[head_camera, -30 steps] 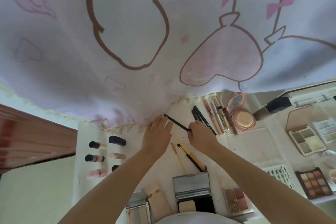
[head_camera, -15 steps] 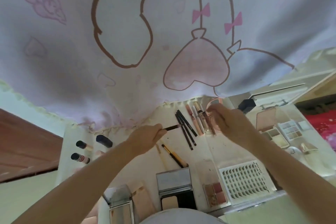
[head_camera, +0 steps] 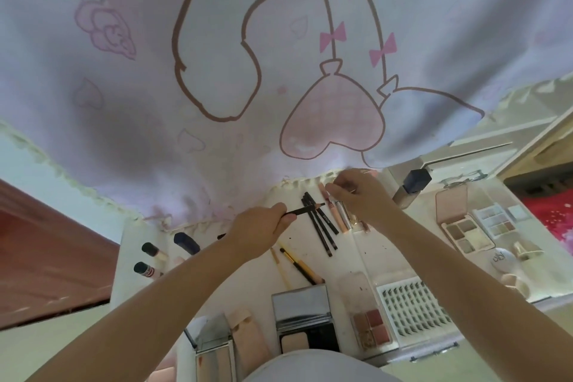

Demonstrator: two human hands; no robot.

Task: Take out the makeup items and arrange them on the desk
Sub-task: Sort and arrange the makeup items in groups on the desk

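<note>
two hands are out over the white tabletop (head_camera: 387, 245). the left hand (head_camera: 259, 231) is closed around a black pencil (head_camera: 305, 210), which it holds up off the tabletop. the pencil sticks out to the right, and its tip is over the far ends of three more black pencils (head_camera: 322, 228) that lie side by side. the right hand (head_camera: 361, 195) is at the far edge, over a row of pink and clear tubes (head_camera: 336, 214). its fingertips (head_camera: 333, 191) are pinched together on something small and thin, but i cannot tell what it is.

near the pencils lies a brush with a gold and black handle (head_camera: 299, 265). nearer still is an open black powder case with a mirror (head_camera: 305, 322). right of it is a small clear box of pink colors (head_camera: 370, 330), then a white tray of fake lashes (head_camera: 412, 307). on the far right are an open pink box of colors (head_camera: 465, 226) and a bottle with a dark square cap (head_camera: 414, 184). on the left are small tubes with dark caps (head_camera: 152, 259).

a big cloth with a pink heart and bows (head_camera: 279, 56) hangs over the far side of the tabletop.
</note>
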